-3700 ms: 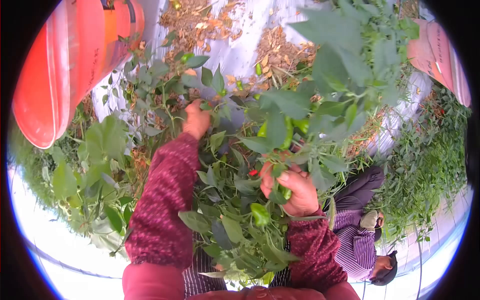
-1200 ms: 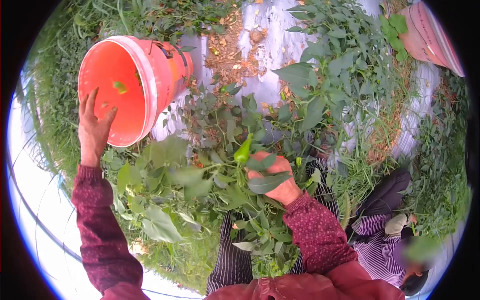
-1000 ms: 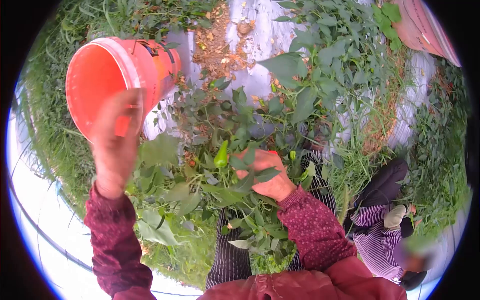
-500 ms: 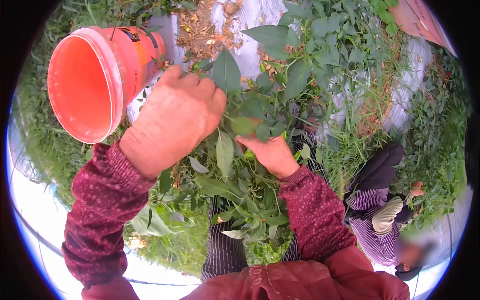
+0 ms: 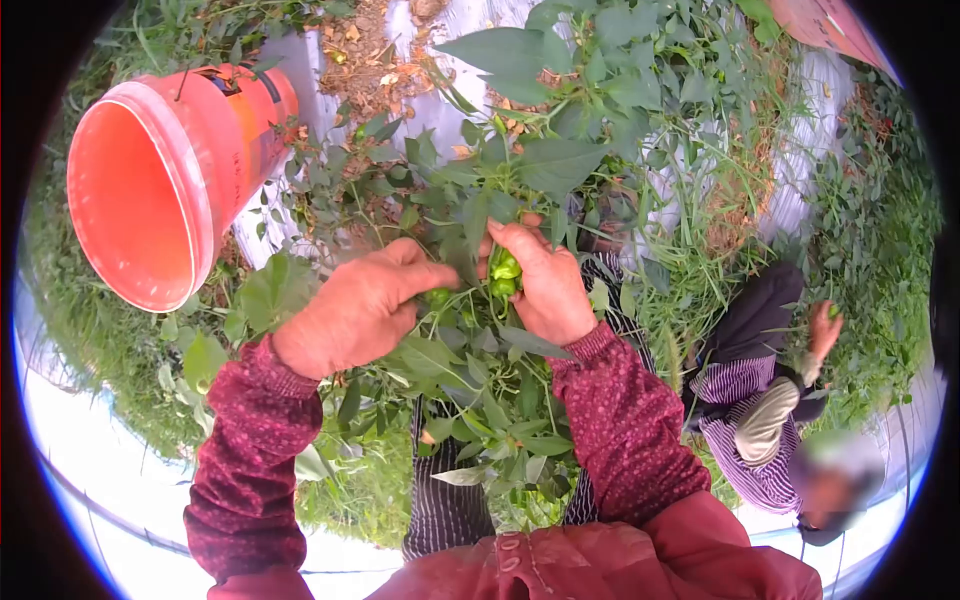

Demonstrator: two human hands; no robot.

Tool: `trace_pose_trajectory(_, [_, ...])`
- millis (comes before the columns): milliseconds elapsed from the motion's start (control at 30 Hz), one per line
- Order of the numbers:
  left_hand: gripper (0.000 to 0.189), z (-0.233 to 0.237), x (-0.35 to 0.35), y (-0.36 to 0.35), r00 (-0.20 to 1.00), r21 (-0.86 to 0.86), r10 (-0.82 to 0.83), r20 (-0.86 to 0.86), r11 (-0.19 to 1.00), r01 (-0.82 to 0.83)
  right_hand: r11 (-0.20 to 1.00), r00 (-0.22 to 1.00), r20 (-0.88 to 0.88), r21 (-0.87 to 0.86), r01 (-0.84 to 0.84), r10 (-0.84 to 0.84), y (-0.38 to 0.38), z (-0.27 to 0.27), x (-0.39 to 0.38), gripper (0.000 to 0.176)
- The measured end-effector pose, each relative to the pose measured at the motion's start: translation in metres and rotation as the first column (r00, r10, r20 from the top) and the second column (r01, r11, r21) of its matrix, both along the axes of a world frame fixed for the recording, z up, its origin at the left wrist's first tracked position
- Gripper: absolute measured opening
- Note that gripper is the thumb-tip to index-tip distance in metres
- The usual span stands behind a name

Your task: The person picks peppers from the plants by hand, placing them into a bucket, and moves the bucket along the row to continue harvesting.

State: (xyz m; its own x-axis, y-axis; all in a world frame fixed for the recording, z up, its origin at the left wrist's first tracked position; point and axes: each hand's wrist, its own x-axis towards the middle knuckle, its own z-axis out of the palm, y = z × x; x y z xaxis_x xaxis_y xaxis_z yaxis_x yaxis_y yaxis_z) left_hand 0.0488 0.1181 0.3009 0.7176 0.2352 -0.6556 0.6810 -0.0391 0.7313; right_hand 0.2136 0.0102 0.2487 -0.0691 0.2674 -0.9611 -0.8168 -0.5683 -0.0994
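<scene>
1. The green peppers [image 5: 503, 272] sat in the right hand [image 5: 550, 290], fingers curled round them.
2. The left hand [image 5: 355, 312] bent its fingers at the foliage [image 5: 435, 362]; any hold was unclear.
3. Probably light, firm and smooth, the peppers suited a stem-end grip.

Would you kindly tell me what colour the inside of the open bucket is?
The open bucket is orange-red inside, seen best in the head view.

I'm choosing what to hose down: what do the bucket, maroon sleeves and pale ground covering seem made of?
Bucket: probably smooth, slightly glossy plastic, from its thick pale rim and even inner colour.
Maroon sleeves: matte speckled cloth, with soft folds and gathered cuffs; fibre can't be told.
Pale ground covering: likely thin plastic film, given its sheen and fine wrinkles.
</scene>
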Motion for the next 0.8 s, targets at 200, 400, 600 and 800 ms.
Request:
trace_pose_trajectory(200, [0.030, 0.019, 0.000, -0.010, 0.981, 0.102, -0.193, -0.001, 0.976, 0.192, 0.966, 0.981, 0.188, 0.258, -0.013, -0.036, -0.005, -0.001, -0.017, 0.027])
trace_pose_trajectory(400, [0.013, 0.079, -0.010, -0.011, 0.957, 0.059, -0.283, -0.068, 0.956, 0.287, 0.538, 0.673, 0.613, 0.431, -0.724, 0.415, -0.013, 0.019, -0.050, 0.021])
trace_pose_trajectory(600, [0.014, 0.109, 0.003, 0.023, 0.990, -0.035, 0.138, -0.023, 0.990, -0.139, 0.602, 0.851, 0.492, 0.628, -0.493, 0.183, -0.040, 0.018, -0.079, 0.024])
trace_pose_trajectory(800, [0.017, 0.067, 0.049, 0.028, 0.973, -0.024, 0.186, -0.139, 0.981, -0.191, 0.163, 0.448, 0.844, 0.418, -0.894, 0.295, -0.054, 0.024, -0.103, 0.028])
